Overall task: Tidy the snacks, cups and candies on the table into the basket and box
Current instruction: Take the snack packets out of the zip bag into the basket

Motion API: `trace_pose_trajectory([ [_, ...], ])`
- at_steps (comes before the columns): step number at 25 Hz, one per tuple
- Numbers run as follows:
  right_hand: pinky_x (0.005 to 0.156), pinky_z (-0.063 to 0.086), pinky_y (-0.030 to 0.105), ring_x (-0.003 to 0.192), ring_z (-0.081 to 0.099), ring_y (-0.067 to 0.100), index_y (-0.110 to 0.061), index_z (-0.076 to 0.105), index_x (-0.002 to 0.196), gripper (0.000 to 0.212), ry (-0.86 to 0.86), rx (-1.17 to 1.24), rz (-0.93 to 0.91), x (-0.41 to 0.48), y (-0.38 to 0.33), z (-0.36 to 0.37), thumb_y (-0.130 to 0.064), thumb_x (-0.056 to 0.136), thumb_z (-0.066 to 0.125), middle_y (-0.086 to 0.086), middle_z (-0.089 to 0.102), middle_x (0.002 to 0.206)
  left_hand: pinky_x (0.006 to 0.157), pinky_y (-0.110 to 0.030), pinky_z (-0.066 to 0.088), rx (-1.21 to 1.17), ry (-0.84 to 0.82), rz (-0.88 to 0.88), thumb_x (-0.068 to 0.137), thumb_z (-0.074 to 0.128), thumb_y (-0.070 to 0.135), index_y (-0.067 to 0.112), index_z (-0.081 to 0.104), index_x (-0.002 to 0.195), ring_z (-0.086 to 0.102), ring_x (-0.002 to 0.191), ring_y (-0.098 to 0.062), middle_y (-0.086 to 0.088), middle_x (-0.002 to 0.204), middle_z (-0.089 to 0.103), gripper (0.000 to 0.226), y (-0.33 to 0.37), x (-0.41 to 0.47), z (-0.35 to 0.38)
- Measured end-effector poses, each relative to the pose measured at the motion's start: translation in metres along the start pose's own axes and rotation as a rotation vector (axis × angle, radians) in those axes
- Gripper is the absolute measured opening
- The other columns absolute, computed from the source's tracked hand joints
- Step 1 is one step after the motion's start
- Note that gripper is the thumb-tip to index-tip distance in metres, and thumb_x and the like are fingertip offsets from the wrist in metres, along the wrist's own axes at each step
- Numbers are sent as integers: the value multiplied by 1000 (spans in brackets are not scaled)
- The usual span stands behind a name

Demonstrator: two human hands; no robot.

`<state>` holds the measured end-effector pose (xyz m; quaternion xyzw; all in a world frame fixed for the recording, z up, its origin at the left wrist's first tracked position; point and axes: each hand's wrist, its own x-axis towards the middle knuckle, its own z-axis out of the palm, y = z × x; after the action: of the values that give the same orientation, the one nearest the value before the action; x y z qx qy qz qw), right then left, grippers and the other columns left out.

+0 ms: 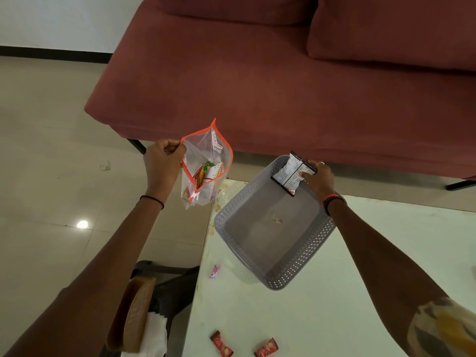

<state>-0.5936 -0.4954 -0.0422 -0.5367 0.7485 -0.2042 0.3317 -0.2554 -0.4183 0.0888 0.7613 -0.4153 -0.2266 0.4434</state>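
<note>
A grey perforated basket [260, 253] sits on the pale table [360, 292], empty apart from a small scrap on its floor. My right hand [319, 180] grips a black-and-white snack packet [291, 173] at the basket's far end, the packet reaching down inside the rim. Left of the table, over the floor, my left hand [162, 163] pinches the rim of a clear zip pouch [206, 163] with an orange edge. The pouch hangs open with several snack packets inside. A pink candy [215, 271] and two red candies [222, 343] [266, 347] lie on the table near me.
A dark red sofa [257, 73] stands just beyond the table. A dark chair [164, 287] with a brown woven item and white cloth on it sits left of the table's near corner. Beige tiled floor [46, 150] spreads to the left.
</note>
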Motion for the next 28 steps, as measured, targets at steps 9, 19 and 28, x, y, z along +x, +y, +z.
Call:
trace_pose_trajectory([
  [9,97,46,37,113,60,29,-4,63,117,35,52,13,-5,-17,-21,-24,-11,83,67,16,64,121,72,-46,59,-7,-15,8,84,63,15,2,69,87,59,57,-10,7,62,60,14,16,-15,-13],
  [19,69,48,14,68,61,1,-14,72,87,8,44,492,-323,-115,-153,-75,-19,81,73,-9,68,75,72,-49,58,-17,-92,36,83,64,17,7,70,82,63,65,-19,2,64,63,11,59,-55,-21],
  [28,86,47,26,103,66,28,1,67,110,27,-693,-627,-919,-171,-186,-66,4,85,57,16,70,110,69,-38,58,2,-173,111,83,64,16,4,70,85,63,65,-19,-8,75,70,13,88,-100,-15],
])
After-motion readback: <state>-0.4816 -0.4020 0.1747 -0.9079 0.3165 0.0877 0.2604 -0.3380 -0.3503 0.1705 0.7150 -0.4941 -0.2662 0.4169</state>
